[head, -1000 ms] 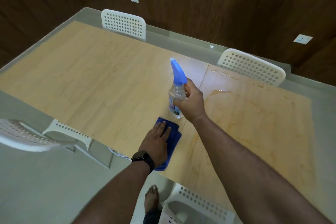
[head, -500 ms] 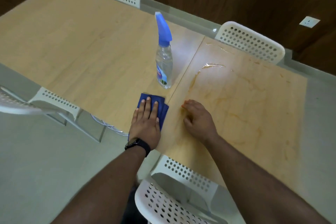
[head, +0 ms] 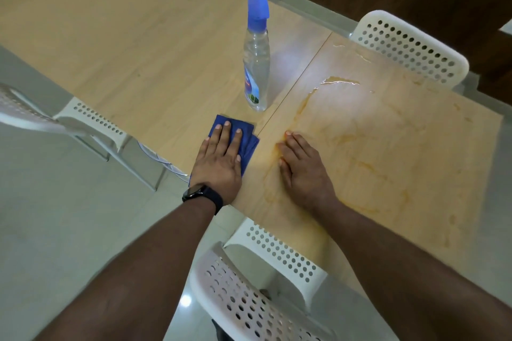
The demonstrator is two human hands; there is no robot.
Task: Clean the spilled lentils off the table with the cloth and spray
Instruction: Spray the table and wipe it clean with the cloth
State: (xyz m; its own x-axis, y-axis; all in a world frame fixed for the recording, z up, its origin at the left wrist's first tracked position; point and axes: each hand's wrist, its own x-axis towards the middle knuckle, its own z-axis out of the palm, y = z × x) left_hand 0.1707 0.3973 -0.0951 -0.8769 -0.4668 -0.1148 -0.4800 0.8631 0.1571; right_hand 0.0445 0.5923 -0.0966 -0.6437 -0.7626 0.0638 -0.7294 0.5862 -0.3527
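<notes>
A folded blue cloth [head: 247,140] lies near the front edge of the wooden table [head: 138,44]. My left hand [head: 220,159] presses flat on it, fingers straight. Just behind the cloth a clear spray bottle [head: 256,63] with a blue nozzle stands upright, untouched. To the right of the table seam my right hand [head: 303,167] rests palm down on the wood, holding nothing. Yellowish wet smears [head: 360,133] spread over the right table half, with a shiny puddle streak [head: 339,81] farther back. My right fingertips touch the edge of the smear.
White perforated chairs stand around the table: one right below me [head: 257,293], one at the left [head: 36,122], one at the far right [head: 410,47]. A dark wooden wall runs behind. Grey floor lies to the left.
My right hand let go of the spray bottle and came down flat on the table beside the cloth. The bottle now stands alone. My left hand stayed on the cloth.
</notes>
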